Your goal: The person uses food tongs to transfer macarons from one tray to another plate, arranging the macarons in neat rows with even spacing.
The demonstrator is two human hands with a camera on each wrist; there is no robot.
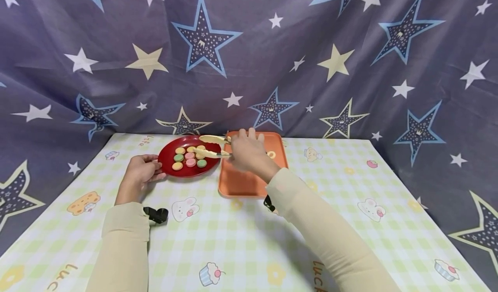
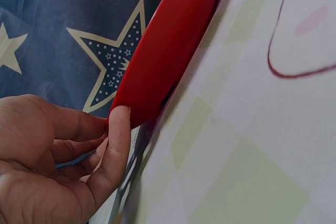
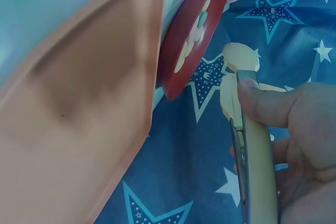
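Note:
A red plate (image 1: 166, 157) at the left of the table carries several small macarons (image 1: 190, 162) in yellow, pink and green. My left hand (image 1: 142, 170) pinches the plate's left rim; the left wrist view shows thumb and fingers at the edge of the red plate (image 2: 168, 40). My right hand (image 1: 249, 152) grips a pair of tongs (image 1: 212, 154) with cream tips, handles under the palm. Their arms are spread and overlap the plate's right side in the head view. Nothing shows between the tips of the tongs (image 3: 240, 59) in the right wrist view.
An orange tray (image 1: 243, 186) lies right beside the plate, under my right hand and forearm. Its bare floor shows in the right wrist view. A checked cloth (image 1: 229, 244) covers the table, and a starry curtain (image 1: 256, 58) hangs behind its back edge.

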